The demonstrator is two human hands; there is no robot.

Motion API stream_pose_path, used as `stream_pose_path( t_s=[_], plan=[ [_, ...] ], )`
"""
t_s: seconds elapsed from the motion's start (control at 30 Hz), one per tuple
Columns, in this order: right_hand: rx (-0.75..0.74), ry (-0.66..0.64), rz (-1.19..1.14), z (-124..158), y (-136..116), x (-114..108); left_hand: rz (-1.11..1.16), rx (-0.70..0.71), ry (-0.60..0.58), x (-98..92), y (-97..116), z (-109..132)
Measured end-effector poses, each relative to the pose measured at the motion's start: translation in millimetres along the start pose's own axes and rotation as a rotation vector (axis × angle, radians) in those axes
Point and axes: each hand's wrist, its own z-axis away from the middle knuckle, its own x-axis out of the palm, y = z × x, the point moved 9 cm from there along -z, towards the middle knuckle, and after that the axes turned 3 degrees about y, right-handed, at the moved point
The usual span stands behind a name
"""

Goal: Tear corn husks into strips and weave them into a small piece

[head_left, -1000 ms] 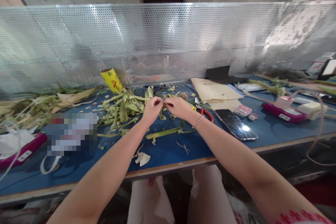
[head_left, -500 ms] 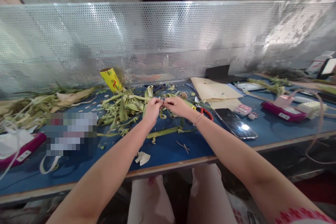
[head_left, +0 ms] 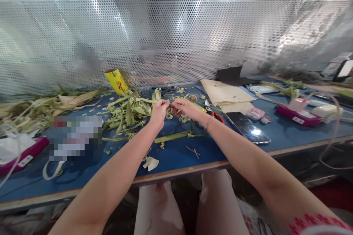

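Fingers pinched, my left hand [head_left: 159,112] is raised over the middle of the blue table [head_left: 176,158]. Facing it, slightly apart, my right hand [head_left: 188,110] is closed in a pinch too. Whatever lies between the fingertips is too small to make out. Left of my hands is a heap of pale green husk-like leaf strips [head_left: 139,108]. A longer green stalk [head_left: 172,137] lies in front of them. Red-handled scissors [head_left: 217,116] rest by my right wrist, partly hidden by it.
A yellow tube [head_left: 117,82] stands tilted near the perforated metal screen [head_left: 176,40]. A phone [head_left: 248,128], brown paper sheets [head_left: 224,91] and a purple power strip [head_left: 299,117] are at right. More dry leaves [head_left: 68,102] and another purple power strip [head_left: 27,156] are at left.
My hands have drawn slightly apart at the fingertips, and the right fingers are more curled. The view has tilted down a little. The things on the table have stayed put.
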Motion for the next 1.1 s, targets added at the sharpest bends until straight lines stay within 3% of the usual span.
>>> stream_pose_path(
  t_s=[0.1,0.27,0.57,0.83,0.93,1.1],
  plan=[
    [-0.022,0.034,0.077,0,-3,-1,0.018,-0.072,-0.039,2.7,-4,0],
    [-0.013,0.115,0.116,1,-2,-7,-0.026,-0.039,-0.047,2.3,0,0],
    [-0.264,0.228,0.479,5,-23,-12,0.116,-0.073,-0.093,8.6,-1,4],
    [-0.281,0.285,0.566,8,-32,-15,0.212,-0.141,-0.18,17.3,2,11],
    [-0.287,0.328,0.601,10,-35,-18,0.16,-0.137,-0.164,14.8,2,11],
    [-0.285,0.335,0.653,10,-37,-21,-0.007,-0.018,-0.143,10.0,9,7]
  ],
)
